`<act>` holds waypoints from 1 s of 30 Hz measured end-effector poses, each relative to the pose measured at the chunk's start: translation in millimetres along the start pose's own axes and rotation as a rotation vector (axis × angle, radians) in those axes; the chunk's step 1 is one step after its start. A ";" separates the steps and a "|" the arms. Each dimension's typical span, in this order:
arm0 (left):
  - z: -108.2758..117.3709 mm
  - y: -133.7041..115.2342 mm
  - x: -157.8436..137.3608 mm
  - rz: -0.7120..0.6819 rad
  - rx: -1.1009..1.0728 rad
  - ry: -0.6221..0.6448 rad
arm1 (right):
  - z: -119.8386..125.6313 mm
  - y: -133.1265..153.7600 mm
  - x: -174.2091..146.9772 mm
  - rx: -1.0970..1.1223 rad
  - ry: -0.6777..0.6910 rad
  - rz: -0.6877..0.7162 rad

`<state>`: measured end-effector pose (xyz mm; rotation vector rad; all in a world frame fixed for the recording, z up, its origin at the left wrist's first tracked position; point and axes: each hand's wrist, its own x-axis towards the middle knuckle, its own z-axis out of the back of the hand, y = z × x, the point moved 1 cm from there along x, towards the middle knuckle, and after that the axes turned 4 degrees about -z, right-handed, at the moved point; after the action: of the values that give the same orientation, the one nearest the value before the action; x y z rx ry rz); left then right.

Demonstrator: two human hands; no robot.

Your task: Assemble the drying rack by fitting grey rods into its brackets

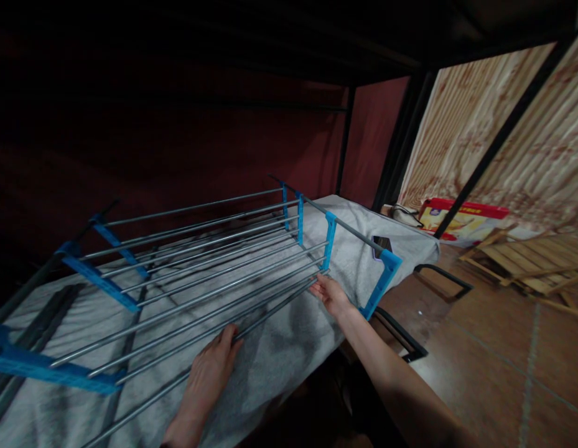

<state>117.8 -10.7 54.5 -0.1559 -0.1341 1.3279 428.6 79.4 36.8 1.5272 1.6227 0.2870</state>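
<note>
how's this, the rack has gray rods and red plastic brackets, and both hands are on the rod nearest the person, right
Not quite: the head view shows the plastic brackets are blue, not red. The rods are gray, and the left hand and right hand are on the nearest one.

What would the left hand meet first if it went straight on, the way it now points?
Beyond the near rod at its fingers, the left hand would probably meet the next silver rod; depth is unclear.

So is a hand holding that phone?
No, the phone lies on the grey cloth, and the left hand and right hand are on a metal rod.
</note>
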 end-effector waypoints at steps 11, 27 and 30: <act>-1.2 0.7 -2.1 -0.119 -0.006 -0.041 | -6.9 -7.7 0.2 0.030 0.008 -0.136; 2.8 4.8 -5.2 -0.119 0.084 -0.065 | -7.5 -1.2 -0.3 0.134 -0.025 -0.121; 0.3 7.1 -5.3 -0.137 0.062 -0.083 | -10.2 -0.6 -1.3 0.157 -0.007 -0.141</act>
<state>109.8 -14.2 53.4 -0.0382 -0.1709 1.2004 420.8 81.9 43.1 1.5175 1.7720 0.0788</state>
